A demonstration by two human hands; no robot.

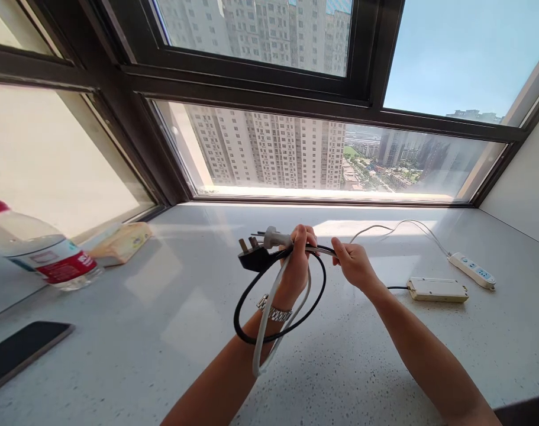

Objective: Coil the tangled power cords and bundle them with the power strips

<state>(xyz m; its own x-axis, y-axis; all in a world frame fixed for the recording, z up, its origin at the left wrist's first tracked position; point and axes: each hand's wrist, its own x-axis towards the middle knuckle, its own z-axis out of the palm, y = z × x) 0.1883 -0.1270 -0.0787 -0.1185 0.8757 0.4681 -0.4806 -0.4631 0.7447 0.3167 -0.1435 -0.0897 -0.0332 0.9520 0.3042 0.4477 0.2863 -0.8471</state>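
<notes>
Black cord and white cord looped in clenched left hand, plugs bunched, securing coils; right hand pinching black cord taut.

Head camera, close, down toward countertop
</notes>
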